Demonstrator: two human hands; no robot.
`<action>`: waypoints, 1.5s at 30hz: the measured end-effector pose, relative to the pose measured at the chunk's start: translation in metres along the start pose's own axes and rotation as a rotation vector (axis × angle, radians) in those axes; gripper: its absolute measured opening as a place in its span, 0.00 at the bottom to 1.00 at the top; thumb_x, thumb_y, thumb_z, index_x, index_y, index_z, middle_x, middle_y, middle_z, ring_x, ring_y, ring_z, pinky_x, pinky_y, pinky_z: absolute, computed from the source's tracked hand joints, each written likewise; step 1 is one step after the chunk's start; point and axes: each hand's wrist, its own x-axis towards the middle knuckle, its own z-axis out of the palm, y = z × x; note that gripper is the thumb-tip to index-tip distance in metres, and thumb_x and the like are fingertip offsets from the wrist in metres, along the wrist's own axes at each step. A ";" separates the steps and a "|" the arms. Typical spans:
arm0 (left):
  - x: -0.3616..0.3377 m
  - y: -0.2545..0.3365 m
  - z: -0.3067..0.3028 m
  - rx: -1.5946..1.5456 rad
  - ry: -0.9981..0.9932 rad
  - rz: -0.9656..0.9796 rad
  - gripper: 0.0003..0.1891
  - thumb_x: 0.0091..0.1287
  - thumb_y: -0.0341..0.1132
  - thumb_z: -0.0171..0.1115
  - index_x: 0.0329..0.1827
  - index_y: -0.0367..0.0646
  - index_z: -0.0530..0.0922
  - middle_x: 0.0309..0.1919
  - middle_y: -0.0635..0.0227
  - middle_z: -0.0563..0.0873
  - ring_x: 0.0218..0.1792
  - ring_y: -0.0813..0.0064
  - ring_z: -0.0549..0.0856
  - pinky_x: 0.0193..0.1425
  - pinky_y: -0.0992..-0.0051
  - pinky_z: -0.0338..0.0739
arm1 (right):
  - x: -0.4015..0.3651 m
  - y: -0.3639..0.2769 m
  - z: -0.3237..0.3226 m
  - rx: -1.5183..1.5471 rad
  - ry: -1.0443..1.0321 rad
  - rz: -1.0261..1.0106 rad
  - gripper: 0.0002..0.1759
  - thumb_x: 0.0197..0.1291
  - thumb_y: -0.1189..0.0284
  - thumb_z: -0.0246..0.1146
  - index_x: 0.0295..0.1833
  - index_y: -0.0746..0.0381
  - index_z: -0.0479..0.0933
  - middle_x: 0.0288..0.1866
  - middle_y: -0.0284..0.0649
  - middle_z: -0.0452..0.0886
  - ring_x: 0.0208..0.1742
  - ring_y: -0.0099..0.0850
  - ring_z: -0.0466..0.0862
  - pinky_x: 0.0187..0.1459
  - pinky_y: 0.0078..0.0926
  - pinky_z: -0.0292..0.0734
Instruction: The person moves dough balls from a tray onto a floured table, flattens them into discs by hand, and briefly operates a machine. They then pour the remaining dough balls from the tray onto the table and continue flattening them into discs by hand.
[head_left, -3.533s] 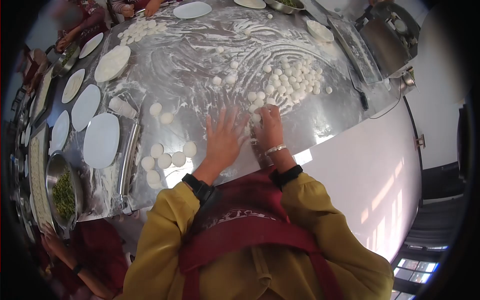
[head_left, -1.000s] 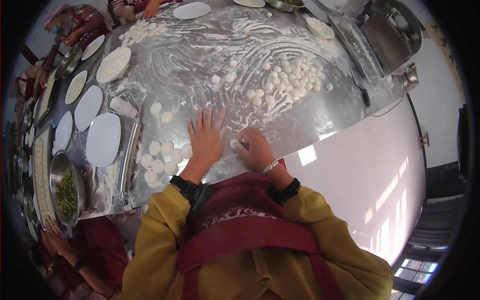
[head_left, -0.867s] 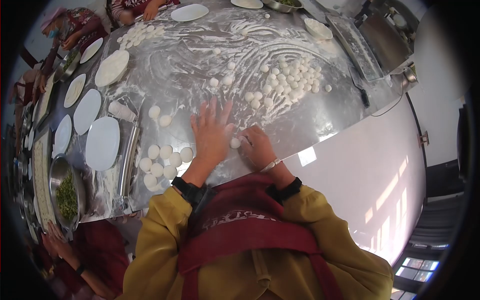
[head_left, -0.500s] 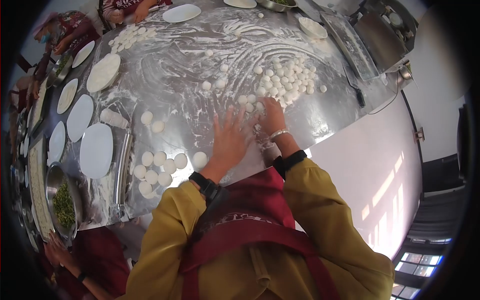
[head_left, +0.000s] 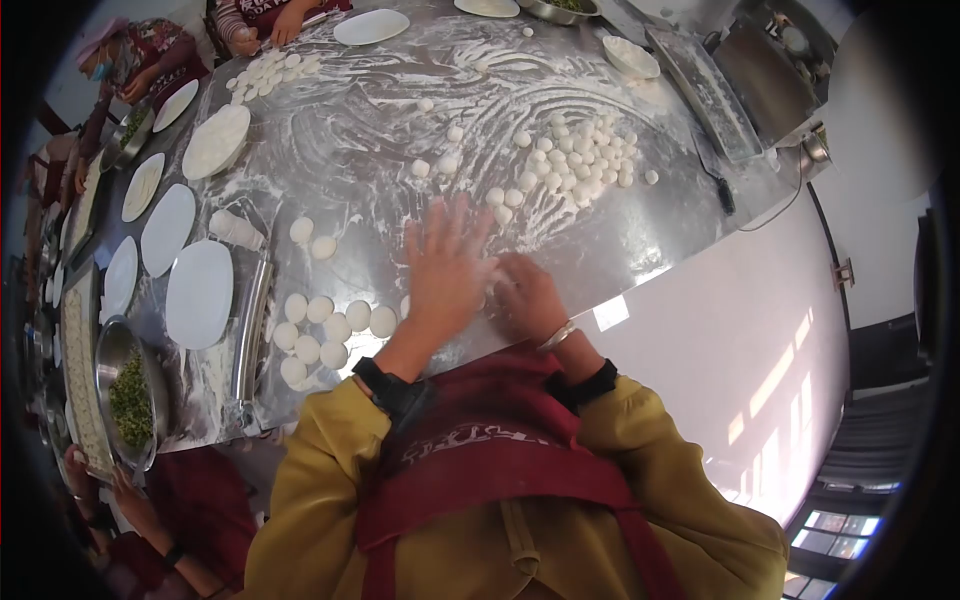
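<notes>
My left hand is palm down low over the floured steel table, its fingers spread and slightly blurred at the tips. Whatever lies beneath its palm is hidden. Beside it, near the table's front edge, my right hand has curled fingers; what they hold, if anything, cannot be made out. Just beyond my hands are a few small dough balls, and farther right a large heap of dough balls. Left of my wrist sit several flattened dough rounds, one partly covered by my left arm.
On the left are white plates, a metal rolling pin, a dough piece and a bowl of chopped green filling. Co-workers' hands show at lower left and top left. A scraper-like tool lies at right.
My right hand has drawn back from the dough balls toward the table's front edge. My left hand has shifted slightly left. The co-worker's hands at lower left have moved apart.
</notes>
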 end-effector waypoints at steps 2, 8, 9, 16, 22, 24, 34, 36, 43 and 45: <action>0.003 0.012 0.022 -0.045 -0.015 0.103 0.35 0.70 0.48 0.59 0.80 0.57 0.61 0.80 0.62 0.57 0.79 0.49 0.54 0.77 0.38 0.46 | 0.017 0.019 -0.023 0.039 0.114 0.116 0.17 0.55 0.80 0.62 0.52 0.63 0.78 0.47 0.51 0.81 0.46 0.52 0.83 0.49 0.42 0.78; 0.002 0.015 0.055 -0.025 -0.102 0.141 0.34 0.70 0.51 0.59 0.79 0.58 0.62 0.80 0.64 0.59 0.80 0.51 0.54 0.77 0.37 0.45 | 0.084 0.045 -0.029 -0.204 0.189 -0.230 0.21 0.53 0.84 0.59 0.55 0.62 0.78 0.52 0.50 0.81 0.54 0.52 0.80 0.55 0.44 0.76; 0.005 0.011 0.052 0.012 -0.130 0.146 0.34 0.71 0.52 0.58 0.79 0.59 0.63 0.80 0.64 0.59 0.80 0.52 0.54 0.77 0.37 0.44 | 0.095 0.052 -0.023 -0.249 0.162 -0.245 0.21 0.52 0.83 0.60 0.54 0.62 0.78 0.52 0.50 0.81 0.55 0.51 0.80 0.55 0.44 0.76; -0.026 -0.024 0.029 0.070 -0.193 -0.015 0.32 0.73 0.51 0.55 0.79 0.59 0.62 0.80 0.62 0.57 0.80 0.51 0.53 0.78 0.38 0.45 | 0.062 0.040 -0.021 -0.297 0.049 0.052 0.16 0.49 0.77 0.67 0.46 0.63 0.77 0.45 0.49 0.81 0.48 0.51 0.81 0.48 0.45 0.78; -0.019 -0.026 0.020 0.030 -0.094 -0.058 0.31 0.73 0.49 0.55 0.79 0.59 0.62 0.80 0.60 0.57 0.80 0.49 0.53 0.77 0.37 0.46 | -0.009 0.001 0.006 -0.102 -0.057 -0.062 0.12 0.55 0.72 0.67 0.43 0.64 0.77 0.40 0.50 0.82 0.42 0.51 0.83 0.45 0.42 0.78; -0.006 -0.011 0.006 -0.006 -0.024 -0.035 0.31 0.73 0.48 0.55 0.79 0.59 0.62 0.80 0.60 0.57 0.79 0.48 0.54 0.76 0.37 0.47 | -0.010 -0.007 -0.001 -0.021 -0.030 0.036 0.10 0.58 0.73 0.65 0.45 0.64 0.78 0.41 0.51 0.83 0.43 0.50 0.84 0.46 0.40 0.79; 0.005 0.022 0.055 -0.092 -0.093 0.239 0.30 0.71 0.51 0.58 0.76 0.60 0.68 0.79 0.66 0.60 0.80 0.53 0.54 0.76 0.33 0.43 | 0.048 0.040 -0.040 -0.038 0.265 0.038 0.13 0.59 0.80 0.60 0.50 0.62 0.79 0.47 0.51 0.83 0.49 0.50 0.83 0.50 0.41 0.78; 0.003 0.017 0.049 -0.010 -0.195 0.252 0.29 0.71 0.52 0.57 0.75 0.61 0.69 0.79 0.66 0.60 0.80 0.54 0.54 0.76 0.33 0.43 | 0.067 0.038 -0.028 -0.092 0.165 -0.103 0.15 0.56 0.81 0.62 0.51 0.60 0.79 0.48 0.50 0.82 0.52 0.49 0.82 0.52 0.42 0.78; -0.035 -0.010 0.020 0.028 -0.163 0.069 0.28 0.72 0.49 0.57 0.75 0.58 0.68 0.78 0.63 0.61 0.80 0.53 0.54 0.78 0.38 0.43 | 0.075 0.037 0.002 -0.286 0.026 -0.044 0.22 0.47 0.79 0.69 0.50 0.60 0.76 0.46 0.48 0.80 0.51 0.50 0.80 0.52 0.45 0.76; -0.039 -0.016 0.021 0.046 -0.148 0.026 0.28 0.73 0.47 0.56 0.76 0.57 0.68 0.78 0.60 0.61 0.80 0.53 0.54 0.78 0.39 0.44 | 0.061 0.028 0.001 -0.250 -0.012 0.004 0.22 0.46 0.79 0.69 0.49 0.60 0.74 0.46 0.49 0.79 0.51 0.51 0.79 0.51 0.45 0.76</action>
